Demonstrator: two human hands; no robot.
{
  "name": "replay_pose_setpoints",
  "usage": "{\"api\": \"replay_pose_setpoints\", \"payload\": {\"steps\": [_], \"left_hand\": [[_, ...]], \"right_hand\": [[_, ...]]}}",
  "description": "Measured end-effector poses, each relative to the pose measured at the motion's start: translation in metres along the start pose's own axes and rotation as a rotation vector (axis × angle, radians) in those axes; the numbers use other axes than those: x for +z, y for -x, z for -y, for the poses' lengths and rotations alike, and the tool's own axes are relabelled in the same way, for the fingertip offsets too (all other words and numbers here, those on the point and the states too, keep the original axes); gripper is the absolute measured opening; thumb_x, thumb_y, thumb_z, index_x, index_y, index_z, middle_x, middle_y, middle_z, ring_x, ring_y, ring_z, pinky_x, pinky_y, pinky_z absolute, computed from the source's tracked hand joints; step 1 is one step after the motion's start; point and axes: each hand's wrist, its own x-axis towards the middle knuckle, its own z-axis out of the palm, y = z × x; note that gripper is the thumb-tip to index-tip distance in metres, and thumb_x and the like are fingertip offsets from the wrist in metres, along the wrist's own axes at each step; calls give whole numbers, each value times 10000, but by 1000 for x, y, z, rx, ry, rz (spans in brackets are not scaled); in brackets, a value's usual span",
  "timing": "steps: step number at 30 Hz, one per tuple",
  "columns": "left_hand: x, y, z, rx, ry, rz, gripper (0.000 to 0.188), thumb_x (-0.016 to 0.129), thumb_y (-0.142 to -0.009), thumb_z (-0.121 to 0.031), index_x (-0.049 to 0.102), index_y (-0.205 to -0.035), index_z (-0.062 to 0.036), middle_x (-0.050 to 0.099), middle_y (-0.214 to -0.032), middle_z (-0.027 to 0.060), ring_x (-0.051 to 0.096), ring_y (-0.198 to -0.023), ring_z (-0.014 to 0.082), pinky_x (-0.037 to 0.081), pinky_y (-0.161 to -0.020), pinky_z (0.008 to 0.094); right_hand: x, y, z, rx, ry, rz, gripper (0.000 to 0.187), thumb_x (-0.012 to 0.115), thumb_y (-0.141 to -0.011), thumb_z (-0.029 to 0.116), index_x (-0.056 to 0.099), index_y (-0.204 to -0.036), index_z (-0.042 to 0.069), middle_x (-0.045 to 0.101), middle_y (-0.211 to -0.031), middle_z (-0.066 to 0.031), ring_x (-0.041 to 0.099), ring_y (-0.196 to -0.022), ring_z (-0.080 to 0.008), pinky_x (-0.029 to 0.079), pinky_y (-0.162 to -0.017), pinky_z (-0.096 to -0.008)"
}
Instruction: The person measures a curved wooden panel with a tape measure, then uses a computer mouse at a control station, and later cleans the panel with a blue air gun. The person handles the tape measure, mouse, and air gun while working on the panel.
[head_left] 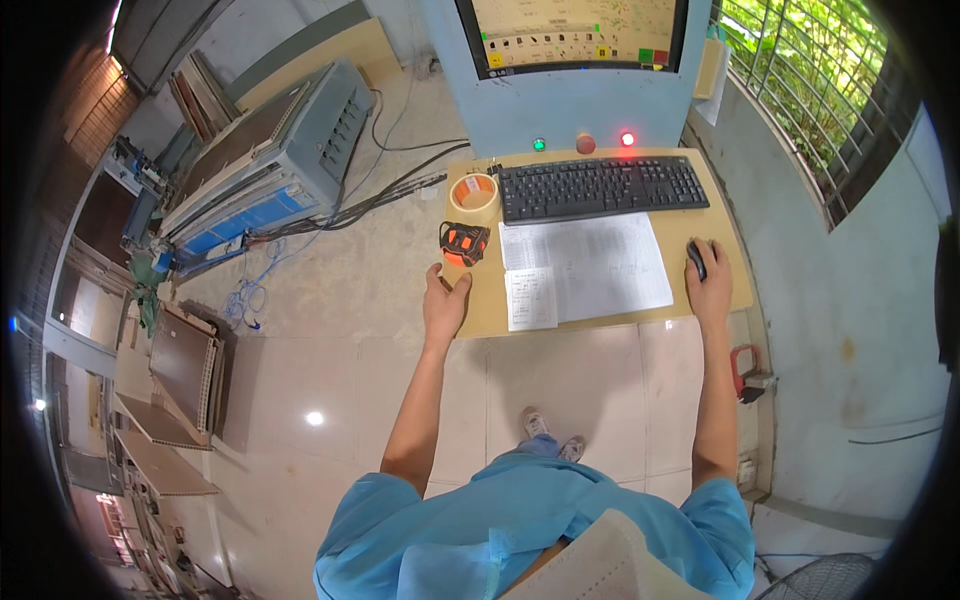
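Note:
My right hand (pixel 711 288) rests over a black computer mouse (pixel 697 260) at the right side of a wooden desk board (pixel 600 322). At the board's left front edge lies my left hand (pixel 445 305), empty, its thumb and fingers apart. Just beyond those fingertips sits a black and orange tape measure (pixel 463 243). A roll of tape (pixel 475 197) stands on its side face behind the tape measure. Between my hands are a large printed sheet (pixel 615 265) and a smaller slip of paper (pixel 531 300) overlapping its left part. A black keyboard (pixel 603 188) lies behind the papers.
A blue cabinet (pixel 510 112) with a lit monitor (pixel 580 35), a green button, a red knob and a glowing red light rises behind the desk. A large machine (pixel 270 160) with cables stands left. Boards (pixel 183 370) lean farther left; a barred window (pixel 810 90) is right.

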Motion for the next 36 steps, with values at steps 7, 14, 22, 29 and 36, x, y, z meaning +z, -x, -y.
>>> {"api": "replay_pose_setpoints", "payload": {"steps": [7, 14, 22, 29, 36], "left_hand": [[-2, -1, 8, -8, -20, 28, 653, 676, -898, -319, 430, -1404, 11, 704, -1100, 197, 695, -1016, 291, 515, -891, 379], [1, 4, 3, 72, -51, 33, 638, 667, -895, -315, 427, -1396, 0, 664, -1211, 197, 654, -1113, 343, 488, -946, 406], [0, 5, -1, 93, -86, 37, 675, 678, -881, -327, 405, -1403, 3, 627, -1273, 204, 627, -1156, 355, 472, -973, 418], [0, 4, 0, 67, -68, 41, 660, 685, -876, -313, 414, -1390, -1, 626, -1269, 212, 621, -1160, 371, 467, -972, 435], [-3, 6, -3, 82, -65, 51, 621, 678, -885, -302, 428, -1382, -26, 638, -1253, 194, 619, -1161, 369, 466, -971, 432]], "right_hand": [[1, 1, 3, -45, -24, 6, 403, 642, -907, 151, 636, -1309, 129, 524, -1399, -232, 531, -1260, -406, 450, -1039, -444], [-1, 0, 4, -68, -71, 40, 397, 652, -901, 134, 644, -1297, 114, 515, -1411, -236, 535, -1260, -407, 449, -1042, -436], [-4, -1, 8, -90, -105, 75, 400, 655, -896, 119, 648, -1296, 118, 517, -1415, -222, 541, -1264, -390, 451, -1045, -423], [-3, 0, 7, -71, -114, 77, 398, 657, -893, 117, 651, -1291, 119, 529, -1404, -215, 555, -1252, -384, 465, -1031, -417], [-7, -1, 10, -82, -96, 78, 391, 647, -898, 117, 650, -1289, 112, 528, -1401, -223, 550, -1256, -389, 460, -1037, -418]]}}
